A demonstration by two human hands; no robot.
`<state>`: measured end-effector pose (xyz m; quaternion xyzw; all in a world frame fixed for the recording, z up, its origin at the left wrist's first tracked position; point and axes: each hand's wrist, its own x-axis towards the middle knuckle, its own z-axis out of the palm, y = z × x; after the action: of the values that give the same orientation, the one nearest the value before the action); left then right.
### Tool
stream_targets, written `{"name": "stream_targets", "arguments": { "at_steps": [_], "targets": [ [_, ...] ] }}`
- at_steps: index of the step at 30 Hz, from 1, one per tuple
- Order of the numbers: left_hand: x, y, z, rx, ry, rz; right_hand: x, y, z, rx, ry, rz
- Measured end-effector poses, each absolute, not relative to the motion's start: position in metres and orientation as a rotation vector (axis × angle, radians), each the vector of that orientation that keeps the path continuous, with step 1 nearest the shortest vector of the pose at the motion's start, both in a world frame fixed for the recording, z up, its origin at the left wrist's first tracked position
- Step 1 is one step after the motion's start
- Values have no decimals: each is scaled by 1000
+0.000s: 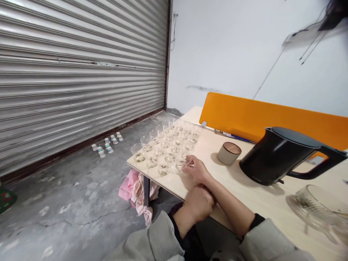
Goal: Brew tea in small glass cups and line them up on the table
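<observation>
R hand (pixel 198 169) has thumb and fingertips at the right side of a clear cup (pixel 179 166), seemingly grasping it; how firm, I cannot tell. This cup is at the near-right corner of the other cups (pixel 170 157) on the table (pixel 208 146), i.e. left of the palm, axis approx. upright. L hand (pixel 199 203) is farther from it, clenched like a fist against R forearm (pixel 231 206), w/ nothing visible inside.
</observation>
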<state>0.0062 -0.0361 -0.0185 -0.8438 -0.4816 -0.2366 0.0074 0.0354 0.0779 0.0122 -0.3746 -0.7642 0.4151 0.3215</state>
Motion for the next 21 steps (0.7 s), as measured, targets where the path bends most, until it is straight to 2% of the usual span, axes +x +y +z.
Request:
{"name": "stream_targets", "arguments": {
  "at_steps": [16,21],
  "targets": [
    [6,-36,-19,-2603,-1498,-790,39,72,19,-1062,-2034,1055],
    [8,-36,-19,-2585,-1500,-850,78,36,40,-1081,-1986,883]
  ]
}}
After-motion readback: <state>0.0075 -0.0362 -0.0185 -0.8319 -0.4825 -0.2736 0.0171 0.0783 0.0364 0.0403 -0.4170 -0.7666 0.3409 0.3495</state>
